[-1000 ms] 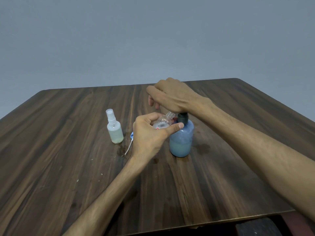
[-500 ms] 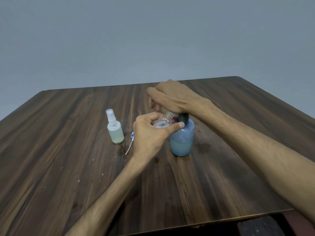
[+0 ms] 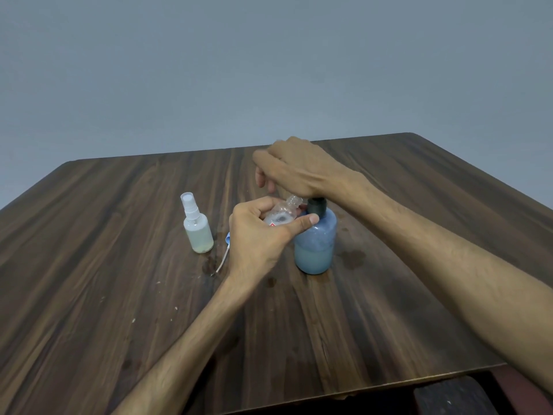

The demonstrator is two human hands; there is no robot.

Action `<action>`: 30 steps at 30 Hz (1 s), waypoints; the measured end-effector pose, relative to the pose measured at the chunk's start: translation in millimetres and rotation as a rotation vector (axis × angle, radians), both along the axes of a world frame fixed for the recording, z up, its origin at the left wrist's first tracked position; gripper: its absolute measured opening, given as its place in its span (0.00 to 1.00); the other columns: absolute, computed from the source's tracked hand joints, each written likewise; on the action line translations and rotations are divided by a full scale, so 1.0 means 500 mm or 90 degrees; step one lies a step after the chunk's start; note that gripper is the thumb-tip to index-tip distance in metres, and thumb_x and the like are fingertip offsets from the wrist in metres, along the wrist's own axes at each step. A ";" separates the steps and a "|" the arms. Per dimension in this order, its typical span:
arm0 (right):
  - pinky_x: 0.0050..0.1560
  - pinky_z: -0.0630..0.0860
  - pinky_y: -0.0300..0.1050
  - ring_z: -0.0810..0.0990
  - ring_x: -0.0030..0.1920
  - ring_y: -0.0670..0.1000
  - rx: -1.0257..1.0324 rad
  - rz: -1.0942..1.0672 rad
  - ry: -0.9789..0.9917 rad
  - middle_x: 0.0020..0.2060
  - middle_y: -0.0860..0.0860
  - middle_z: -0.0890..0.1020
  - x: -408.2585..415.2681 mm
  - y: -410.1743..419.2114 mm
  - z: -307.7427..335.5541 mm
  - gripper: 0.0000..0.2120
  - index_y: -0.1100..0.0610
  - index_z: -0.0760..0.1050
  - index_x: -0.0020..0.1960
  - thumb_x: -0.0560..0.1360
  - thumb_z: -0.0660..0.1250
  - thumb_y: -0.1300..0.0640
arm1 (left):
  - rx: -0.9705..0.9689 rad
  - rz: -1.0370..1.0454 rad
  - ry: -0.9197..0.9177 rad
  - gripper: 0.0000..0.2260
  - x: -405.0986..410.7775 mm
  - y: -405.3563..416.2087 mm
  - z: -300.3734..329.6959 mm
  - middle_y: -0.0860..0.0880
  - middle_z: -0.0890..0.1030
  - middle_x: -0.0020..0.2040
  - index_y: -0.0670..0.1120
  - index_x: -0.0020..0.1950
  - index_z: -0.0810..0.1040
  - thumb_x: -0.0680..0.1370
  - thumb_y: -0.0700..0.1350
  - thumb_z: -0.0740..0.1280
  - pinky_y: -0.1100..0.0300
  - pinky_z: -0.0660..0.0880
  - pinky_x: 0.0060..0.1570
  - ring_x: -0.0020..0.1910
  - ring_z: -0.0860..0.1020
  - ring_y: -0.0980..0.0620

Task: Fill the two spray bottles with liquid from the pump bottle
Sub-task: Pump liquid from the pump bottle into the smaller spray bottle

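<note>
My left hand (image 3: pixel 260 235) grips a small clear spray bottle (image 3: pixel 284 212), uncapped and tilted, with its open neck up under the pump head. The blue pump bottle (image 3: pixel 315 244) stands at the table's middle, black collar showing, about half full of pale liquid. My right hand (image 3: pixel 294 170) lies palm down over its pump head, which is hidden beneath it. A second spray bottle (image 3: pixel 197 229), white sprayer fitted and holding cloudy liquid, stands upright to the left. A loose sprayer cap with its dip tube (image 3: pixel 224 254) lies on the table between that bottle and my left hand.
The dark wooden table (image 3: pixel 89 295) has small wet spots around the bottles and to the right of the pump bottle. Its near edge runs along the bottom right, with a dark seat (image 3: pixel 454 396) below it. A plain grey wall stands behind.
My right hand has risen slightly over the pump head. The left hand and the clear bottle have stayed at the spout.
</note>
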State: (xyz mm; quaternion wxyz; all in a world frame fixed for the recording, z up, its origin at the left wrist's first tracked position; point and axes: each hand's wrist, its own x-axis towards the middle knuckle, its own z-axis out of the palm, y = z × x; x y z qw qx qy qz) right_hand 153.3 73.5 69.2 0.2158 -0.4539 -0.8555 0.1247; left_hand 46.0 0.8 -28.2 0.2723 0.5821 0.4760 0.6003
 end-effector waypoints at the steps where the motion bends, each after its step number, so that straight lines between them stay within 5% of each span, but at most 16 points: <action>1: 0.47 0.78 0.51 0.84 0.43 0.53 -0.001 0.004 -0.026 0.37 0.48 0.88 -0.003 -0.002 -0.004 0.28 0.52 0.84 0.41 0.74 0.48 0.41 | 0.008 0.007 -0.003 0.14 -0.001 0.000 -0.001 0.48 0.87 0.36 0.43 0.40 0.87 0.65 0.49 0.87 0.46 0.83 0.40 0.39 0.86 0.46; 3: 0.48 0.79 0.51 0.84 0.43 0.53 0.002 0.003 -0.025 0.36 0.48 0.88 -0.004 -0.007 -0.008 0.28 0.53 0.85 0.41 0.74 0.48 0.41 | 0.010 0.006 0.003 0.14 -0.002 -0.002 0.002 0.48 0.88 0.37 0.43 0.41 0.88 0.65 0.50 0.86 0.43 0.84 0.42 0.40 0.87 0.44; 6: 0.46 0.78 0.49 0.85 0.41 0.51 -0.003 -0.011 0.076 0.35 0.46 0.88 0.004 -0.005 0.008 0.27 0.53 0.85 0.40 0.74 0.50 0.42 | 0.003 -0.009 0.008 0.10 0.000 -0.004 0.003 0.52 0.85 0.33 0.46 0.38 0.86 0.67 0.45 0.86 0.56 0.79 0.34 0.33 0.81 0.55; 8: 0.47 0.78 0.48 0.85 0.40 0.50 -0.016 -0.023 0.114 0.34 0.46 0.88 0.007 0.001 0.024 0.26 0.53 0.85 0.39 0.76 0.51 0.43 | -0.005 -0.018 -0.008 0.11 0.001 -0.001 0.001 0.48 0.85 0.33 0.44 0.39 0.87 0.67 0.46 0.87 0.55 0.76 0.35 0.32 0.79 0.54; 10: 0.48 0.79 0.48 0.86 0.40 0.49 -0.038 -0.028 0.056 0.34 0.46 0.88 0.006 0.008 0.030 0.25 0.53 0.85 0.40 0.78 0.52 0.45 | 0.003 -0.016 -0.015 0.12 0.001 0.001 0.001 0.45 0.87 0.36 0.44 0.40 0.88 0.66 0.48 0.86 0.49 0.79 0.37 0.36 0.83 0.45; 15: 0.41 0.73 0.46 0.84 0.39 0.50 -0.023 -0.056 0.012 0.34 0.46 0.88 -0.001 0.003 0.001 0.25 0.54 0.85 0.39 0.78 0.52 0.46 | 0.003 -0.023 -0.004 0.11 0.000 0.000 0.003 0.56 0.82 0.30 0.50 0.35 0.84 0.67 0.45 0.86 0.58 0.75 0.35 0.32 0.77 0.59; 24: 0.44 0.77 0.48 0.83 0.37 0.52 0.000 -0.062 0.027 0.35 0.47 0.88 0.003 0.006 0.003 0.25 0.55 0.85 0.40 0.79 0.52 0.46 | 0.002 -0.024 -0.019 0.12 0.001 0.002 0.002 0.55 0.83 0.31 0.50 0.35 0.84 0.67 0.43 0.86 0.56 0.77 0.36 0.32 0.78 0.58; 28: 0.47 0.81 0.55 0.82 0.39 0.61 0.068 -0.072 0.021 0.38 0.56 0.88 0.000 0.001 -0.005 0.29 0.63 0.84 0.43 0.75 0.51 0.44 | 0.002 -0.007 -0.014 0.12 0.004 0.000 0.002 0.49 0.83 0.31 0.47 0.36 0.84 0.67 0.44 0.87 0.58 0.75 0.36 0.33 0.77 0.57; 30: 0.47 0.82 0.57 0.76 0.33 0.58 0.121 -0.070 0.055 0.37 0.59 0.86 -0.001 0.000 0.003 0.28 0.65 0.82 0.42 0.73 0.52 0.44 | 0.010 -0.008 -0.009 0.11 0.003 -0.001 0.002 0.52 0.84 0.32 0.48 0.36 0.85 0.67 0.44 0.86 0.58 0.76 0.36 0.33 0.78 0.57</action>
